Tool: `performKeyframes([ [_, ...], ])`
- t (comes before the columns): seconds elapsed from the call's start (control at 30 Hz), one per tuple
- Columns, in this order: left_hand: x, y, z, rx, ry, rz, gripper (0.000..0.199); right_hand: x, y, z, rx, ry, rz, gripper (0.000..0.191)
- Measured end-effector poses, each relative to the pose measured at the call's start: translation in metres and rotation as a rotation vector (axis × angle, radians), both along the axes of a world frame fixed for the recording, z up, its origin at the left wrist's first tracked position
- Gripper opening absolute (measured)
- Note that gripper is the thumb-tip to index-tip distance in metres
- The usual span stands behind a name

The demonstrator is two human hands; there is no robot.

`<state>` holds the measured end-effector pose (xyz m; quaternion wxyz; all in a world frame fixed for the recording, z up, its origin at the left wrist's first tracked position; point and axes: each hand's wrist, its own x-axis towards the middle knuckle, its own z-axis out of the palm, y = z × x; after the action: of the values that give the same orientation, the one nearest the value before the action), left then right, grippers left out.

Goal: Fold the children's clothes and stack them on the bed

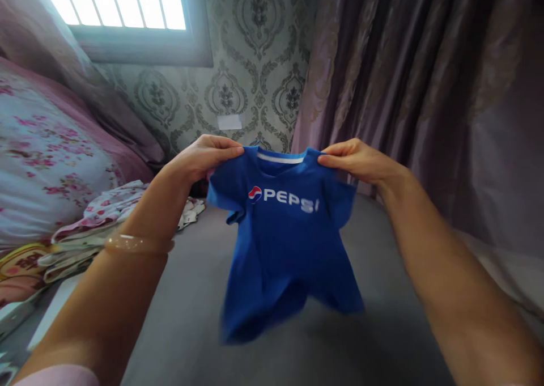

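Note:
A small blue T-shirt (289,244) with a white PEPSI print and a round logo hangs spread out in front of me, above a grey surface. My left hand (208,155) pinches its shoulder on the left side of the view. At the opposite shoulder, my right hand (361,158) grips the cloth between thumb and fingers. The white neckband faces up between the two hands. Its lower hem is blurred and swings free, with one side lifted in a fold. A pale bangle (139,244) circles my left forearm.
Folded clothes (108,210) lie in a pile at the left, beside a floral cushion or bedding (55,159). The grey surface (182,318) stretches under the shirt. Curtains (408,91) hang on the right; a barred window (123,3) is at the upper left.

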<state>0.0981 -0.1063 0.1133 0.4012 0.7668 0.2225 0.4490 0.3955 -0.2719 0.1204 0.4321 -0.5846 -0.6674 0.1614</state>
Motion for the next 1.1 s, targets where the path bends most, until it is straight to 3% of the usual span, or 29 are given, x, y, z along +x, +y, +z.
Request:
performKeyframes([
  [0.07,-0.001,0.005,-0.004,-0.059,0.048,-0.078,0.023,0.002,-0.003,-0.001,-0.071,0.004,0.073,0.031],
  [0.2,0.0,0.011,-0.009,-0.129,0.165,-0.122,0.022,0.002,-0.003,-0.004,-0.055,0.045,0.031,0.029],
  [0.37,0.018,0.009,-0.011,-0.096,-0.098,-0.056,0.023,-0.002,0.007,-0.008,0.075,0.162,-0.017,0.038],
  [0.57,0.036,0.019,-0.021,0.189,-0.143,0.169,0.018,0.007,0.034,-0.018,0.317,0.1,-0.189,0.037],
  [0.77,0.047,0.013,-0.024,0.511,-0.114,0.491,0.017,0.008,0.048,-0.022,0.551,-0.205,-0.434,0.037],
  [0.93,0.045,-0.005,-0.02,0.71,-0.105,0.673,0.016,-0.005,0.033,-0.025,0.619,-0.446,-0.645,0.039],
  [1.1,0.017,-0.02,-0.015,0.996,-0.015,0.752,0.021,-0.012,0.001,-0.024,0.67,-0.661,-0.703,0.045],
])
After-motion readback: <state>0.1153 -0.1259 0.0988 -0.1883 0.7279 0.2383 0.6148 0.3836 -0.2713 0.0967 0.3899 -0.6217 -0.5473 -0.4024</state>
